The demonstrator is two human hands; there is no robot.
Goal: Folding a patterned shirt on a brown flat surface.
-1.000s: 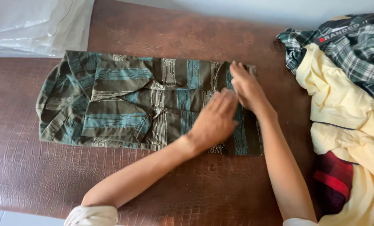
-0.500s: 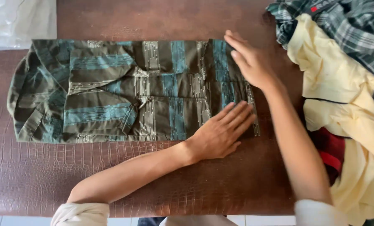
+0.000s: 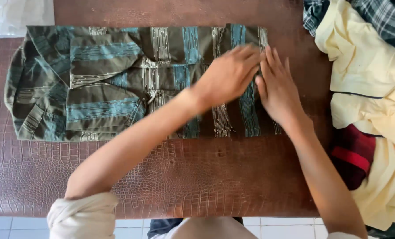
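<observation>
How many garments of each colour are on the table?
Olive and teal patterned shirt, folded, under both hands: 1
Pale yellow garment: 1
Dark plaid garment: 1
Red and dark garment: 1
Total: 4, as far as the pile at the right edge shows.

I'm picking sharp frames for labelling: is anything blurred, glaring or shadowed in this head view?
Head view: the left hand is slightly motion-smeared at the fingertips, the right hand crisper; the folded striped shirt is sharp and evenly lit; soft sheen, no hard glare, on the brown textured table; the yellow garment is bright but not blown out; shadows are faint.
</observation>
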